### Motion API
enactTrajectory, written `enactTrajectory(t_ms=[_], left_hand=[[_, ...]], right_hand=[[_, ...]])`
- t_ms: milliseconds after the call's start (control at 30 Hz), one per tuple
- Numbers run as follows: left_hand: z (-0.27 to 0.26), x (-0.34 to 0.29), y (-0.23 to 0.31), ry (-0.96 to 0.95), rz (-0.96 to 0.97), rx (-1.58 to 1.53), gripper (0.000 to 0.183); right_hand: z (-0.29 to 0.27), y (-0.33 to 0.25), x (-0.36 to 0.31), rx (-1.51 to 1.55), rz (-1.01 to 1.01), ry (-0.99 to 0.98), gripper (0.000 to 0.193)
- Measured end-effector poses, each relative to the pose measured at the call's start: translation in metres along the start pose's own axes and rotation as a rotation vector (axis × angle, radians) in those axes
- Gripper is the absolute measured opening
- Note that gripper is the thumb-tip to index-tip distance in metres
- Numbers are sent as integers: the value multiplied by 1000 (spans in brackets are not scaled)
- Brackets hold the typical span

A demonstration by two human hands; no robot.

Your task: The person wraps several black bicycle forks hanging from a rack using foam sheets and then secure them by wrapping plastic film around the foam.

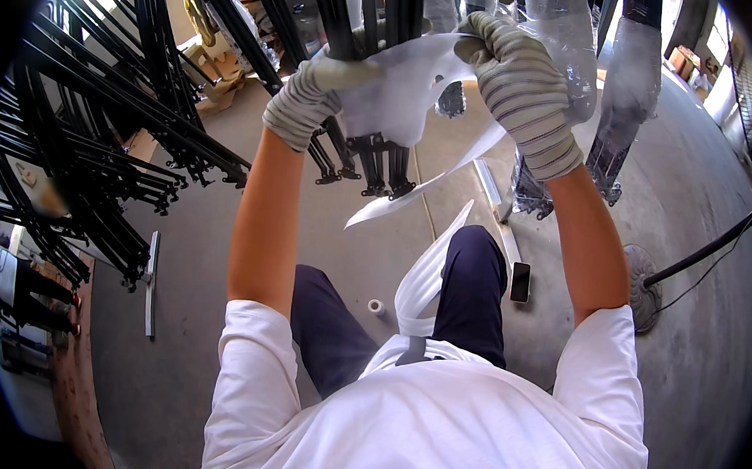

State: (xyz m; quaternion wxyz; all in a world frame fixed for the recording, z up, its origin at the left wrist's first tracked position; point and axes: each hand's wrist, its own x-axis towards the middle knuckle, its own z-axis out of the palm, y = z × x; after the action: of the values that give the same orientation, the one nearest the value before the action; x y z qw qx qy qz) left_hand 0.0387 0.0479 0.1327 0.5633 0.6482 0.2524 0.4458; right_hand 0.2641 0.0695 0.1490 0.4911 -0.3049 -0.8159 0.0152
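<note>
Both of my hands wear striped knit gloves and are raised ahead of me at a bundle of black metal tubes (329,9). A thin white foam sheet (403,93) lies across the near side of the bundle, and its narrow tail hangs down. My left hand (309,95) is closed at the bundle's left side, its thumb pressed over the sheet; its other fingers are hidden behind. My right hand (521,92) pinches the sheet's upper right edge. Below the sheet, the tubes' bracketed lower ends (385,170) hang above the floor.
Many bare black tubes (78,135) hang at the left. Plastic-wrapped bundles (625,95) hang at the right. White strips (421,281) lie at my lap. On the floor are a small roll (376,307), a phone (521,282) and a round stand base (642,292). Another person (24,284) is far left.
</note>
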Motion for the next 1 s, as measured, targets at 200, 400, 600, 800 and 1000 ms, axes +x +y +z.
enactTrajectory(t_ms=[200, 400, 600, 800, 1000], left_hand=[[21, -6, -3, 359, 70, 339, 32], [21, -11, -6, 341, 144, 281, 34], [-37, -4, -38, -96, 293, -351, 34], [6, 3, -11, 216, 270, -146, 37], [13, 14, -8, 419, 168, 420, 19]], right_hand=[[14, 2, 5, -21, -130, 176, 13], [42, 18, 16, 61, -210, 302, 8], [53, 22, 19, 207, -16, 271, 14], [43, 6, 14, 317, 97, 159, 23], [29, 6, 16, 673, -28, -27, 29]])
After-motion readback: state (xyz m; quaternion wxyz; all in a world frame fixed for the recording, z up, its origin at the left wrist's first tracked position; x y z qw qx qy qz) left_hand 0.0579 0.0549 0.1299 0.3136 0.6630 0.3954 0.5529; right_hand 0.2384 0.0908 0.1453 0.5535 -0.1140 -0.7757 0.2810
